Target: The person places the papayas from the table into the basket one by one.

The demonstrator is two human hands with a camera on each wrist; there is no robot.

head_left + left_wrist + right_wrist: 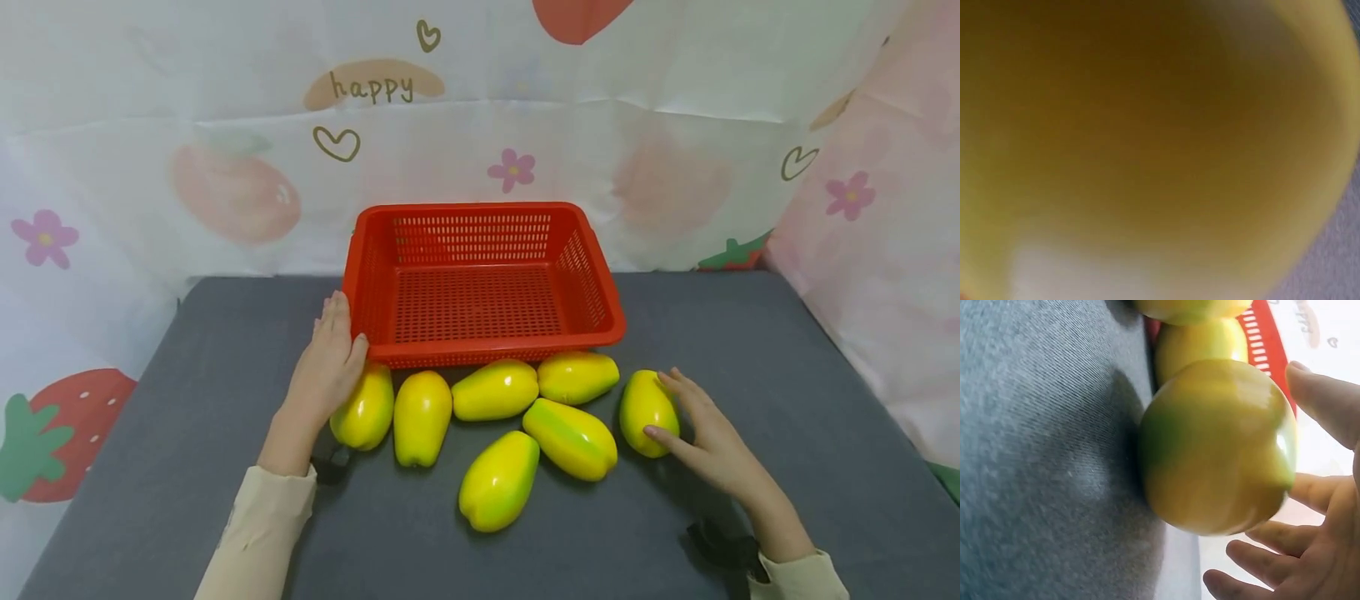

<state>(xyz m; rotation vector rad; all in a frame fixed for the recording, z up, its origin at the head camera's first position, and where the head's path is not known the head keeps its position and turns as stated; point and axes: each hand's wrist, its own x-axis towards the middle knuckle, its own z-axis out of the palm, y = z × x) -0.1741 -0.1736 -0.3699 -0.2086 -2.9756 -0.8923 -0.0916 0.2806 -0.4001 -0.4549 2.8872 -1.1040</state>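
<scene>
The rightmost fruit [647, 412], yellow and shaped like a papaya, lay on the grey table [720, 333] within the spread of the person's right hand [708, 442]. It sat just to the left of that palm, with its long axis running roughly away from the person, so the thumb was at its near end and the index finger by its far end. Those fingers were parted loosely about the fruit and, as far as I could see, had not closed on it; whether every fingertip touched, I couldn't tell

The red basket [495, 346] stood beyond it and off to the left, its near right corner not far from the fruit. The left hand [324, 367] was well apart from that fruit, its fingers straight along the basket's left side, the thumb at the near corner, nothing gripped. Under its edge sat the leftmost fruit [372, 412], with five other fruits [495, 390] strewn between the two hands, in front of the basket
</scene>
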